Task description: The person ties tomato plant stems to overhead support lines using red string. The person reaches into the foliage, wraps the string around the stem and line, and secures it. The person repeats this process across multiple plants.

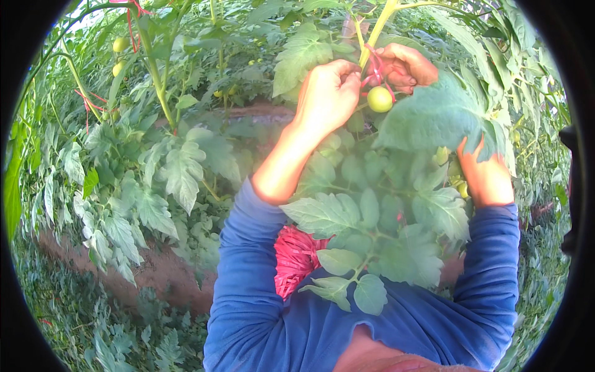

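A thick tomato stem (379, 30) rises between my hands, with red plastic string (375, 67) looped around it. My left hand (330, 90) is at the left of the stem, its thumb and forefinger pinched together on the string. On the other side, my right hand (404, 67) has its fingers curled at the string, and their tips are partly hidden. A round green tomato (380, 99) hangs just below the loop. One large tomato leaf (432, 114) covers my right wrist and part of the forearm.
A bundle of red plastic strips (297, 260) lies against my body, partly behind leaves. Tomato foliage (367, 214) hangs close before my chest. At left, another stem (158, 79) stands near two green tomatoes (120, 56). Bare soil (172, 274) shows between the rows.
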`<state>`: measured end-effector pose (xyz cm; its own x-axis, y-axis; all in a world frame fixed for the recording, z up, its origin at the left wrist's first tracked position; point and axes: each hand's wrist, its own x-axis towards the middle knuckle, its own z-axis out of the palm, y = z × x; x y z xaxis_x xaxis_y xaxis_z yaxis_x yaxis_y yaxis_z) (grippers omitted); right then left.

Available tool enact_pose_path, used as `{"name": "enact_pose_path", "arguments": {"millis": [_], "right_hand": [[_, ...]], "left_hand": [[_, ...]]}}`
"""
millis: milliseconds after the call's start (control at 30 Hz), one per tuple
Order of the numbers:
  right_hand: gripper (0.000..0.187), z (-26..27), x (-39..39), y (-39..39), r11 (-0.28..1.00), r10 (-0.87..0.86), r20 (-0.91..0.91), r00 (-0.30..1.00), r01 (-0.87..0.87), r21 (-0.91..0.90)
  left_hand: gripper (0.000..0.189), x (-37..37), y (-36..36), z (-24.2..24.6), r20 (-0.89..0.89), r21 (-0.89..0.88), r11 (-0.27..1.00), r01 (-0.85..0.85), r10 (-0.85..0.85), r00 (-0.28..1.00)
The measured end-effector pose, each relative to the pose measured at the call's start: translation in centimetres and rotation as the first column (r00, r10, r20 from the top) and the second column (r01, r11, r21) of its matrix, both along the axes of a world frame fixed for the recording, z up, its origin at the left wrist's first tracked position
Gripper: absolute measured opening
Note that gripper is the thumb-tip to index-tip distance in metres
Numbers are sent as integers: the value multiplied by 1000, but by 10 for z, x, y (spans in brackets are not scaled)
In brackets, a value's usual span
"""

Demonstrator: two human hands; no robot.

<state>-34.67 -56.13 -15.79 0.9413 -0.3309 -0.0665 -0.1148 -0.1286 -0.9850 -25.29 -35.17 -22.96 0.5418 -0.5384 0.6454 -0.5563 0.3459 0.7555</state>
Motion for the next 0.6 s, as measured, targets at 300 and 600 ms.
{"name": "enact_pose_path", "arguments": {"millis": [300, 600], "right_hand": [[25, 15, -13, -13, 777, 346, 36, 938, -265, -571], [21, 30, -8, -11, 797, 260, -12, 965, -222, -561]], "left_hand": [[23, -7, -20, 24, -42, 215, 956, 202, -197, 979], [20, 8, -13, 28, -73, 186, 976, 113, -101, 992]]}}
